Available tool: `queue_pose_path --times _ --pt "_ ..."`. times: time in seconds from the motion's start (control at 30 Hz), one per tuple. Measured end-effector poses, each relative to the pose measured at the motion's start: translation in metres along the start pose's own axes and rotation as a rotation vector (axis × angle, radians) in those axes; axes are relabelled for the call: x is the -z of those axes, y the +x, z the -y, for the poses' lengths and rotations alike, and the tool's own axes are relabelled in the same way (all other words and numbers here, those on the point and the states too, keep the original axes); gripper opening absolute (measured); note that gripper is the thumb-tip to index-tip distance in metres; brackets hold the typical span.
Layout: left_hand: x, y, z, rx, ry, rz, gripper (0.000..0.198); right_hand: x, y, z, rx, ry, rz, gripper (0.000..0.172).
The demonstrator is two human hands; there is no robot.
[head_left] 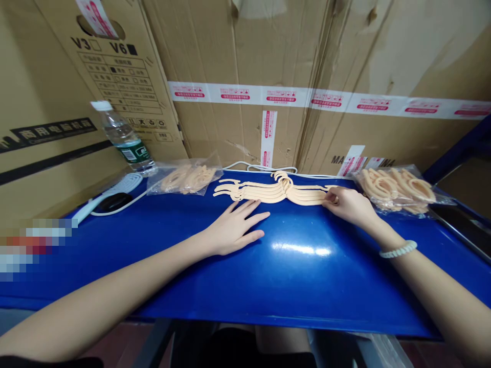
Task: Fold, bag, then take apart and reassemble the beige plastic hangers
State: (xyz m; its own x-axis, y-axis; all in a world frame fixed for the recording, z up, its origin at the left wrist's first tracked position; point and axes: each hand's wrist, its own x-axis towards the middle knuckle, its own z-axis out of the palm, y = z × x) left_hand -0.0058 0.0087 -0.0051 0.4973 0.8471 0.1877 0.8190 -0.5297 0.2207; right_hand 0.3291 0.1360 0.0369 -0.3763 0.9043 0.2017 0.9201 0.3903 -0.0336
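1. Blue table (pixel 307 286) against cardboard boxes (pixel 238 51); stacked hangers (pixel 268 193) lie near its far edge.
2. Right hand (pixel 351 205) pinches their right end; left hand (pixel 233 230) lies flat, fingers spread, just before them.
3. Likely light, stiff, slippery: grip both ends.

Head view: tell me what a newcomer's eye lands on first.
A fanned row of beige hangers lies mid-back on the blue table, the right hand at its right end and the left hand flat just before it. A clear bag of beige pieces sits at each side: left bag, right bag.
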Motion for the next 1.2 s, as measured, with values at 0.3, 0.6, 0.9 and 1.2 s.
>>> queue_pose_path --times 0.3,0.6,0.9,1.2 --pt "-0.005 0.0 -0.001 0.039 -0.055 -0.048 0.053 0.001 -0.001 -0.002 -0.032 -0.019 -0.014 0.011" --pt "-0.003 0.0 -0.006 0.025 -0.035 -0.063 0.053 0.006 -0.004 0.009 0.022 0.043 0.031 0.021" --pt "-0.003 -0.001 -0.015 -0.064 -0.07 -0.086 0.049 0.005 -0.001 0.004 0.114 -0.034 0.133 0.026" --pt "0.0 0.0 -0.017 -0.066 0.077 -0.034 0.052 -0.002 0.001 -0.001 0.173 -0.042 0.188 0.027"
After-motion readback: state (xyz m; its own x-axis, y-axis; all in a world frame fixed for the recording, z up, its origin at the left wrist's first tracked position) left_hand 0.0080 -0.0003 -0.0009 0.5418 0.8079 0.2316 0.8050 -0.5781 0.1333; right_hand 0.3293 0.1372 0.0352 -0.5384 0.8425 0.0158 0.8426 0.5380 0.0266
